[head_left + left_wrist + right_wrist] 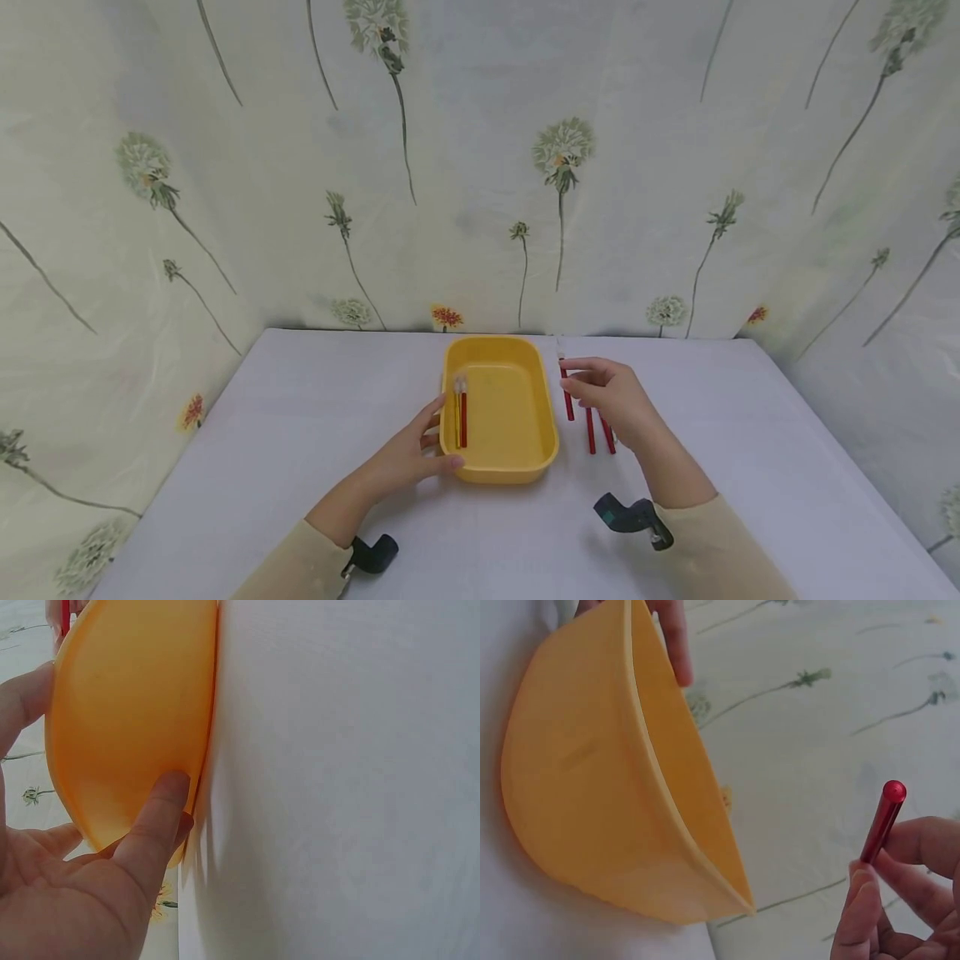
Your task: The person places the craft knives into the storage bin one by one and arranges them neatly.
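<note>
A yellow plastic tray (498,475) sits on the table before me. My left hand (408,450) holds its left side, with the thumb at the near corner and fingers along the wall. Inside, along the left wall, lie a slim yellow stick (457,421) and a slim red stick (464,421), both pale-tipped. My right hand (611,400) pinches another slim red stick (567,400) between thumb and fingers, right of the tray. In the right wrist view its rounded end (894,791) points up, above the table. Whether these are pens or brushes I cannot tell.
More red sticks, one (591,433) beside another (607,436), lie on the white tabletop (322,400) under my right hand. A flower-printed cloth (465,167) hangs behind the table and at both sides. Each wrist carries a black camera mount (633,515).
</note>
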Action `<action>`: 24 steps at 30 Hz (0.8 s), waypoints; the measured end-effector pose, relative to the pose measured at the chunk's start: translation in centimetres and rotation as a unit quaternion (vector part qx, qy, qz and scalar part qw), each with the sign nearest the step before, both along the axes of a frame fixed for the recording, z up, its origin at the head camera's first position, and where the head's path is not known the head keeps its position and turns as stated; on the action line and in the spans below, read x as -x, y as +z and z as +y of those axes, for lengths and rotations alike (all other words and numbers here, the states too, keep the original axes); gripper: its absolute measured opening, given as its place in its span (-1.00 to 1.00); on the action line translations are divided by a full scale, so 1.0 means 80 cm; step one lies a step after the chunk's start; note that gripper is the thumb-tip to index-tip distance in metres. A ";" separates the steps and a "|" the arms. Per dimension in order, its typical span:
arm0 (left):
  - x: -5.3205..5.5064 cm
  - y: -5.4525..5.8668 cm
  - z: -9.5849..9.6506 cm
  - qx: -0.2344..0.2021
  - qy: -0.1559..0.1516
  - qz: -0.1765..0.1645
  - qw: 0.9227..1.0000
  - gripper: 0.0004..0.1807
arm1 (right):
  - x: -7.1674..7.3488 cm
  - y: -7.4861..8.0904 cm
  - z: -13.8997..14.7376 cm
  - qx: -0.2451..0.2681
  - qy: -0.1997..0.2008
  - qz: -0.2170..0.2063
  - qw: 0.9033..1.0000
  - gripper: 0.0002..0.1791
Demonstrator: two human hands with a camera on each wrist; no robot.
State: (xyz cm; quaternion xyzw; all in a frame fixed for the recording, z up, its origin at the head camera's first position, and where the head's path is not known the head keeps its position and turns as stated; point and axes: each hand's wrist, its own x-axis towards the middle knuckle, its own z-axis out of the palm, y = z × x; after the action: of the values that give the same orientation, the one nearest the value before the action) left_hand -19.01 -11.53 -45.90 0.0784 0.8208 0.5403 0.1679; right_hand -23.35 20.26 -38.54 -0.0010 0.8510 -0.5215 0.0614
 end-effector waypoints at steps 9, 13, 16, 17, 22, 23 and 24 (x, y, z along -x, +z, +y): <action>-0.001 0.001 0.000 0.004 -0.001 0.002 1.000 0.17 | 0.005 -0.008 -0.033 0.019 0.012 -0.013 1.000 -0.56; 0.000 -0.001 0.000 0.001 -0.004 0.003 1.000 0.17 | 0.009 -0.014 -0.045 0.037 0.018 -0.012 0.999 -0.59; 0.001 -0.002 0.001 -0.001 -0.004 0.002 1.000 0.17 | 0.012 -0.018 -0.053 0.043 0.019 -0.015 0.999 -0.59; 0.001 -0.002 0.001 0.000 -0.003 0.001 1.000 0.17 | 0.013 -0.019 -0.056 0.044 0.021 -0.015 0.999 -0.58; 0.002 -0.003 0.001 0.003 0.002 0.000 1.000 0.17 | 0.016 -0.022 -0.075 0.050 0.025 -0.017 0.998 -0.59; 0.002 -0.003 0.001 0.000 0.002 -0.001 1.000 0.17 | 0.017 -0.023 -0.079 0.051 0.027 -0.018 0.998 -0.59; 0.002 -0.003 0.001 0.000 0.001 -0.001 1.000 0.17 | 0.017 -0.023 -0.083 0.051 0.029 -0.019 0.998 -0.59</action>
State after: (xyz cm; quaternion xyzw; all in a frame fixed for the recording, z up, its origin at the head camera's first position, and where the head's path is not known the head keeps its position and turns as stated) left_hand -19.14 -11.46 -46.17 0.0772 0.8205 0.5409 0.1681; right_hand -24.73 13.61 -40.40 -0.0191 0.8218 -0.5619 0.0926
